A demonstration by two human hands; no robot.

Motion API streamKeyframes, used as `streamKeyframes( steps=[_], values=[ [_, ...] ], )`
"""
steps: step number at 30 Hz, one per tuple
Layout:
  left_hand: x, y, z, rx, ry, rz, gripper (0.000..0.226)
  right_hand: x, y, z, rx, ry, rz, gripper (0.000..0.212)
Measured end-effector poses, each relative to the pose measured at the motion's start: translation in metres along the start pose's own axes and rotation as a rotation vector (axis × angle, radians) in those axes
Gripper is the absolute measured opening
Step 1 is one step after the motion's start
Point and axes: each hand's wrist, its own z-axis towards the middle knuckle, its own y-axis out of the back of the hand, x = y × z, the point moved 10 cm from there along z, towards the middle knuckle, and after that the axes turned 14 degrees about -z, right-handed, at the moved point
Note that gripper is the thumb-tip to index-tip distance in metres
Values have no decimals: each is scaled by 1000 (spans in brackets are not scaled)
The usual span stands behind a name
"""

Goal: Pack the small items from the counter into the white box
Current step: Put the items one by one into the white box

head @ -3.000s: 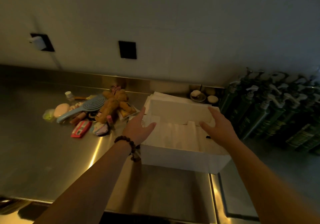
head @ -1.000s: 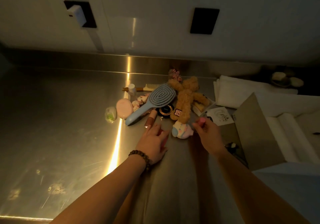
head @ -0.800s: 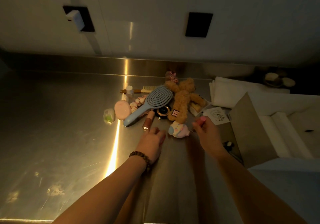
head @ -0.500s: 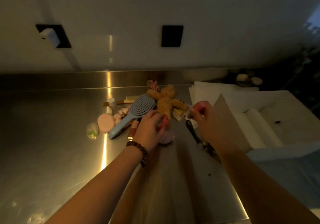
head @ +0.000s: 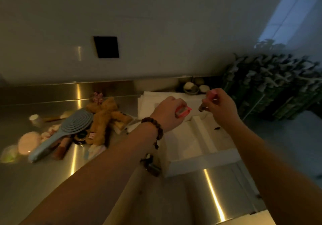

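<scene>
The open white box (head: 203, 160) stands on the steel counter (head: 43, 186), right of centre. Above it my left hand (head: 167, 115) is closed around a small red flat item (head: 183, 112). My right hand (head: 220, 107) hovers over the box's far right part, pinching a small pink tube (head: 211, 95) with a dark end. To the left lies the pile of small items: a blue hairbrush (head: 64, 130), a brown plush bear (head: 102, 120), a pink round case (head: 28, 142), brown tubes (head: 61, 148) and a pale green item (head: 8, 155).
Folded white cloths (head: 148, 101) lie behind the box. Small bowls (head: 191, 87) sit by the steel backsplash. Rows of dark green pump bottles (head: 271, 89) fill the right side. A black wall plate (head: 106, 46) is above the pile.
Both hands picked items from the pile and carried them right, over the box. The view swung right with them, and the pump bottles came back into sight.
</scene>
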Motion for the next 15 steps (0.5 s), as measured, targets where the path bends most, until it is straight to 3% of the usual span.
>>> streamKeyframes(
  steps=[5, 11, 15],
  values=[
    [37, -80, 43, 176, 218, 148, 27, -43, 16, 27, 54, 59, 4, 18],
    [59, -132, 61, 406, 234, 339, 17, -66, 3, 45, 195, 96, -30, 8],
    [78, -141, 60, 419, 327, 373, 32, -77, -8, 50, 238, 99, -53, 12]
  ],
)
